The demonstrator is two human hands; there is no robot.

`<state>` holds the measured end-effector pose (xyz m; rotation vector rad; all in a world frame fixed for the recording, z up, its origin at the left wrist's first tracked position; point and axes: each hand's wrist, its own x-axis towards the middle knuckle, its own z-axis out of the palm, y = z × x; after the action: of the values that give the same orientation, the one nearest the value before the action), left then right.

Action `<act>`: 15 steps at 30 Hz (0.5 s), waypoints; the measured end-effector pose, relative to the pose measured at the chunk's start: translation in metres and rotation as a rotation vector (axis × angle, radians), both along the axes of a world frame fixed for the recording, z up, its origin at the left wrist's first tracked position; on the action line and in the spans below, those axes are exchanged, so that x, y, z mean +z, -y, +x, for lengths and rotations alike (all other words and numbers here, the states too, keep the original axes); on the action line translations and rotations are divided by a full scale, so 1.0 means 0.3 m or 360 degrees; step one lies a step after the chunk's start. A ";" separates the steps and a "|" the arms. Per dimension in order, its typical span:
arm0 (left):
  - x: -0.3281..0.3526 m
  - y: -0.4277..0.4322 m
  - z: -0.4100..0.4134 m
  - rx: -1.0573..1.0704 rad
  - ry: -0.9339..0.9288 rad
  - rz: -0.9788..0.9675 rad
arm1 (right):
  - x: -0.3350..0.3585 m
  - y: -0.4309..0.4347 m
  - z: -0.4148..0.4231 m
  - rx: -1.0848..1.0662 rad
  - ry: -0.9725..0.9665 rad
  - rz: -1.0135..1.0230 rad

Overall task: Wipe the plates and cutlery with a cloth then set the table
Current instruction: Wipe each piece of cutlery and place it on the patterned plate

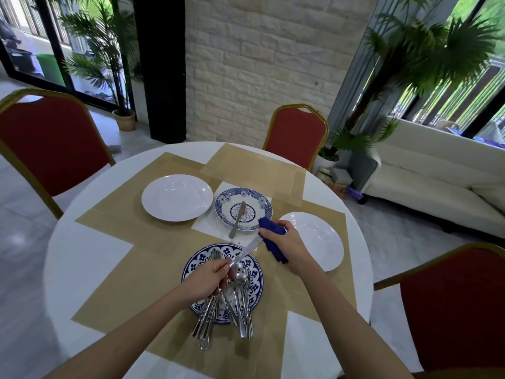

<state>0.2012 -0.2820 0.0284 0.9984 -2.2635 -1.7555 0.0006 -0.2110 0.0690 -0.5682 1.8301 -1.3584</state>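
My left hand (210, 277) pinches the handle end of a table knife (247, 250) that slants up to the right. My right hand (287, 243) grips a dark blue cloth (273, 236) wrapped round the knife's far end. Below them a blue patterned plate (196, 263) holds a pile of several spoons, forks and knives (237, 305). A second blue-and-white plate (252, 198) further back carries one knife (237, 218). Two plain white plates lie on the table, one at the left (177, 197) and one at the right (321, 239).
The round white table (82, 269) is covered with tan paper mats (153, 242). Red chairs with gold frames stand at the left (52, 143), the far side (296, 135) and the right (453, 305). A white sofa (437, 192) and potted palms stand beyond.
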 end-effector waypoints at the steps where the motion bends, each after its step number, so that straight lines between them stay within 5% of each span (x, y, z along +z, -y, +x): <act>1: -0.003 0.006 0.003 -0.0017 0.0010 -0.0021 | 0.000 -0.001 -0.001 0.0021 -0.0009 0.0014; 5: -0.021 0.030 -0.002 -0.0115 0.0121 -0.0175 | -0.014 0.001 -0.003 -0.0030 0.0005 -0.0014; 8: -0.044 0.009 -0.021 0.0107 0.0205 -0.0910 | -0.035 0.008 0.015 -0.0192 -0.0002 -0.0073; 10: -0.066 -0.026 -0.040 0.0417 -0.0056 -0.1310 | -0.041 0.016 0.024 -0.0342 0.0006 -0.0120; 12: -0.049 -0.074 -0.059 0.0563 -0.0259 -0.1004 | -0.039 0.020 0.031 -0.0476 0.0062 -0.0176; 15: -0.011 -0.132 -0.108 0.0638 -0.0211 0.0232 | -0.036 0.019 0.052 -0.0625 0.0219 -0.0258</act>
<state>0.1689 -0.2424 0.0252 1.2194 -1.7283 -1.7625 0.0163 -0.2167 0.0583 -0.1915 1.7890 -1.7711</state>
